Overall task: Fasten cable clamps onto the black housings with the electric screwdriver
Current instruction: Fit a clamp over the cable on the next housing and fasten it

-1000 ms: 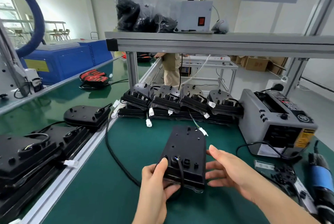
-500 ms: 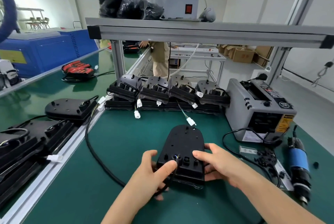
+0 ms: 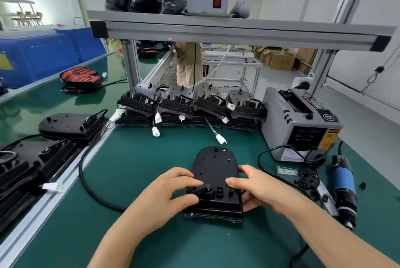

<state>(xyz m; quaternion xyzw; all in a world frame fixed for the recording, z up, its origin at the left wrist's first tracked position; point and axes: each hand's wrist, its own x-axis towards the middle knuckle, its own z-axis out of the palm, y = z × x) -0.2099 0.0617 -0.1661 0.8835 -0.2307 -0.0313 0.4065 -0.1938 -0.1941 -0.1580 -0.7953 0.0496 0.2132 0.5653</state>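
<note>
- Centre frame, a housing [image 3: 216, 168] lies flat on the green mat [image 3: 151, 159], rounded end pointing away
- The left hand [image 3: 171, 192] grips its near left corner, fingertips at the cable [image 3: 200, 188] outlet
- The right hand [image 3: 257, 189] clasps its right edge, thumb on top
- At right, the screwdriver [image 3: 344, 183] lies on the mat beside a heap of clamps [image 3: 307, 180]
- More housings [image 3: 190, 105] line the back

A black housing [image 3: 216, 166] is held flat on the green bench [image 3: 140, 159] by both hands: the left hand [image 3: 166, 192] is curled round its 9 o'clock edge and the right hand [image 3: 257, 189] round its 3 o'clock edge. From the housing, an electric screwdriver [image 3: 344, 187] is seen lying at 3 o'clock, a tape dispenser [image 3: 300, 125] at 1 o'clock and stacked housings [image 3: 190, 103] at 12 o'clock.
</note>
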